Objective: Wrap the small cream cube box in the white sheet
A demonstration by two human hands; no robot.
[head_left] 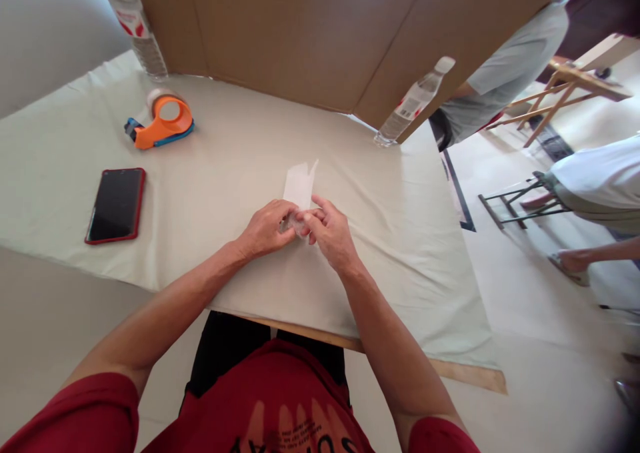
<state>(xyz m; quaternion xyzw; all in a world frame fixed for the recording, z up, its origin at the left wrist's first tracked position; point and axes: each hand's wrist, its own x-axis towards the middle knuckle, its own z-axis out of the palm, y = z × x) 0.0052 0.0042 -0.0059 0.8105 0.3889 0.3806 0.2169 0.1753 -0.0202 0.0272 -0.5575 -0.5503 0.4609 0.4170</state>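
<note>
Near the middle of the table, my left hand [271, 227] curls its fingers around a small crinkled, clear plastic piece [291, 222]. My right hand [327, 231] meets it from the other side, its thumb and fingertips closed on the same piece. What the plastic is, I cannot make out, since my fingers cover much of it. Just beyond my fingertips rises a white folded paper or card piece [299, 185], with an upright flap at its right top edge. Whether my hands touch its lower end is hidden.
An orange tape dispenser [163, 125] and a dark phone in a red case [116, 205] lie to the left. Water bottles stand at the back left [137, 29] and back right [411, 106], against a tall cardboard panel [300, 33]. People sit at the right beyond the table.
</note>
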